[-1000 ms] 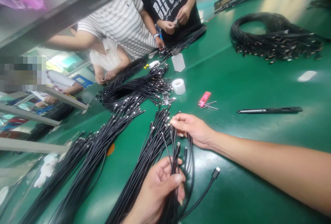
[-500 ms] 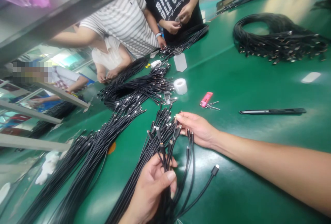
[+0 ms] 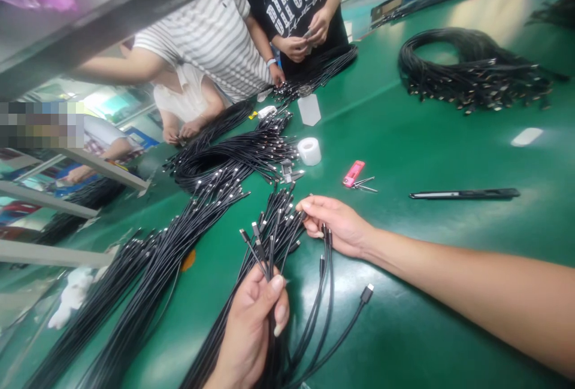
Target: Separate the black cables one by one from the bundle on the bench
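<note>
Since the earlier frame the cables [image 3: 268, 244] had been drawn leftward, clamped in the left hand [image 3: 251, 332], their plug ends fanned away toward the right hand [image 3: 336, 225], apparently pinched on one of them.

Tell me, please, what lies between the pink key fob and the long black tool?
Head view: only the keys by the pink key fob; past them the green table is bare up to the long black tool.
</note>
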Demonstrator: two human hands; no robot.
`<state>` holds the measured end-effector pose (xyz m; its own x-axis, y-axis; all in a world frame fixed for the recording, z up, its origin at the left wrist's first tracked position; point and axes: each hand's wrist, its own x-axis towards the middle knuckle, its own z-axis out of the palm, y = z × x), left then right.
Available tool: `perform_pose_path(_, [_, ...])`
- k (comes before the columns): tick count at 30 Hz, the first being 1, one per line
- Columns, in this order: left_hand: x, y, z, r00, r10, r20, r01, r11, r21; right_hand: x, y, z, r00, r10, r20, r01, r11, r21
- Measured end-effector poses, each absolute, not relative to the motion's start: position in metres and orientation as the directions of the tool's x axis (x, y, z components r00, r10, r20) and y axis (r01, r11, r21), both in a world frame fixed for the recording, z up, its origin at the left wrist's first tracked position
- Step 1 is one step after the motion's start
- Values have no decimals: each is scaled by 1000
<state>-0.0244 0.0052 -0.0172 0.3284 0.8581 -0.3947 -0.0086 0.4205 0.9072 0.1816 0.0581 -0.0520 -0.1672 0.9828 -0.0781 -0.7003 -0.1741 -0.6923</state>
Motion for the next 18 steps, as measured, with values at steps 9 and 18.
perform_pose_path(9, [-24, 3, -14, 368, 842, -394, 14, 419, 908, 181, 58, -50, -186, 979, -81, -680, -187, -709])
perform_pose_path(18, [-27, 2, -21, 383, 834, -398, -29, 441, 897, 182, 58, -50, -197, 976, -89, -662, -200, -723])
